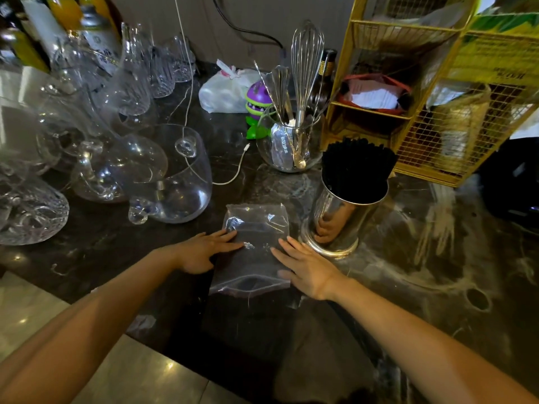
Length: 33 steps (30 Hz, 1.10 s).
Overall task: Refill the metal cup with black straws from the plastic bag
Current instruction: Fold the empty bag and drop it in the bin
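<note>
Clear film, head view: the plastic bag (256, 246) lay flat on the dark marble counter (423, 258), looking empty, with no straw visible inside it.
Left hand (201, 252): palm down, fingers spread and straight, fingertips resting on the bag's left edge, gripping nothing.
Right hand (306, 266): palm down, fingers apart and extended across the bag's right side, also closed on nothing.
Metal cup (338, 223): stood upright just to the right of the bag, near the right hand, packed with black straws (358, 167) that rose above its rim.
Handling, bag: judged feather-light, limp and slick; likely to slide on polished stone, so best pinched at a corner or the mouth edge.
Handling, cup: polished steel, rigid, probably top-heavy with so full a bundle; safest held low around the wall.
Handling, straws: thin, light, likely to splay or roll if lifted loosely.
Nearby risk: glass vessels (172, 182) stood close at the left, fragile.
Hard to make out: which end of the bag was open; how deep the straws sat in the cup.
Task progress: judged nearly finished.
</note>
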{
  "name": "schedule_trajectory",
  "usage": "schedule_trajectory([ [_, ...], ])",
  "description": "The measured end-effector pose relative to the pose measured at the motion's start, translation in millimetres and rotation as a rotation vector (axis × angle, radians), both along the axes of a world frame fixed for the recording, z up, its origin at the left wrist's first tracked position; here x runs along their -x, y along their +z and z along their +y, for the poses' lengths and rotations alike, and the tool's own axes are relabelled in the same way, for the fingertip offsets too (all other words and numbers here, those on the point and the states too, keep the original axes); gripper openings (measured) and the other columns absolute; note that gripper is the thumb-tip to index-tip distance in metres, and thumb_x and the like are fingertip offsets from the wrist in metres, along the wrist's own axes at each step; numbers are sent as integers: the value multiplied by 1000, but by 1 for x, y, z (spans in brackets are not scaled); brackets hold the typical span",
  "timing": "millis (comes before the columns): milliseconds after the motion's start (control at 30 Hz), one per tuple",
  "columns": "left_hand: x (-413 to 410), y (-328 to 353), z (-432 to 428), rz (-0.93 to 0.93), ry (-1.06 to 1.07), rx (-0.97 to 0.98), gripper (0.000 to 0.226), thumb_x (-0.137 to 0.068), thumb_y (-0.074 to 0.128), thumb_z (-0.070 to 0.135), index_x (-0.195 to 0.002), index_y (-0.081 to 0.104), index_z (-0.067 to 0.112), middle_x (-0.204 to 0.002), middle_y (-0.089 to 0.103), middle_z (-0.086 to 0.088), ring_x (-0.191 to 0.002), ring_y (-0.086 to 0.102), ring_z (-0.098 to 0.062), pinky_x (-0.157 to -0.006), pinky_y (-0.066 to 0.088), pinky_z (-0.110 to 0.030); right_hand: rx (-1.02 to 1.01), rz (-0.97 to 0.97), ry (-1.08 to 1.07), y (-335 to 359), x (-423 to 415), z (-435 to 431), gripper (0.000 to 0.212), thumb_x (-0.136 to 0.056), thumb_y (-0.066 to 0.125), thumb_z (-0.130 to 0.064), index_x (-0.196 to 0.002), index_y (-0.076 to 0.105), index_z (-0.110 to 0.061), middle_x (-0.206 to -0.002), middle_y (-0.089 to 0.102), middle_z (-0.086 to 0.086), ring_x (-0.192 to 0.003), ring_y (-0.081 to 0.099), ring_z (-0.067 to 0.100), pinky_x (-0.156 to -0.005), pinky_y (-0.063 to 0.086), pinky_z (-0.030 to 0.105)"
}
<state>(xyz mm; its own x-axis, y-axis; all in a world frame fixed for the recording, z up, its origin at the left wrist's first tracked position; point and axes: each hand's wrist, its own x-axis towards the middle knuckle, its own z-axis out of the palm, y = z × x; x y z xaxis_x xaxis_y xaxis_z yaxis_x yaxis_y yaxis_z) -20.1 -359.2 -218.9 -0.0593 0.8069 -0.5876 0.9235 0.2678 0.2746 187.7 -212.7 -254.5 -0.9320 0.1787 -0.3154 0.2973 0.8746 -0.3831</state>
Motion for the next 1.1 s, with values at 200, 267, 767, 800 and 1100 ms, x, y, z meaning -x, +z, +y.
schedule_trajectory([
  [200, 3, -1, -14, -151, 133, -139, 69, -80, 58, 7, -136, 24, 31, -153, 8, 2, -140, 4, -13, -114, 9, -34, 171, 106, -122, 3, 5, 0, 44, -96, 32, -27, -139, 26, -18, -154, 17, 6, -143, 0, 18, -115, -2, 29],
  [267, 3, -3, -16, -181, 203, -265, 53, -82, 60, 15, -130, 40, 26, -150, 23, 0, -137, 18, -11, -108, 17, -22, 249, 131, -156, 5, 6, 1, 42, -97, 30, -27, -137, 31, -15, -152, 24, 7, -143, 5, 17, -118, 3, 32],
  [767, -19, -1, -11, -376, 637, -455, 22, -90, 47, 18, -79, 64, 9, -78, 66, -6, -77, 64, -17, -72, 47, -22, 526, 367, -556, 17, 16, -2, 24, -92, 45, -25, -68, 46, -22, -71, 62, 5, -74, 64, 23, -73, 53, 41],
  [800, -20, -2, -10, -400, 660, -436, 23, -90, 46, 18, -78, 63, 8, -77, 67, -7, -74, 65, -17, -71, 47, -22, 505, 352, -576, 15, 16, -2, 25, -91, 46, -24, -67, 47, -19, -73, 63, 11, -74, 64, 25, -72, 52, 40],
  [1100, -32, -13, 1, -227, 808, -413, 24, -87, 52, 25, -65, 56, 16, -61, 62, -1, -54, 60, -8, -53, 45, -16, 335, 329, -688, 2, 13, -6, 26, -87, 55, -25, -63, 45, -19, -61, 58, 5, -59, 57, 20, -63, 50, 38],
])
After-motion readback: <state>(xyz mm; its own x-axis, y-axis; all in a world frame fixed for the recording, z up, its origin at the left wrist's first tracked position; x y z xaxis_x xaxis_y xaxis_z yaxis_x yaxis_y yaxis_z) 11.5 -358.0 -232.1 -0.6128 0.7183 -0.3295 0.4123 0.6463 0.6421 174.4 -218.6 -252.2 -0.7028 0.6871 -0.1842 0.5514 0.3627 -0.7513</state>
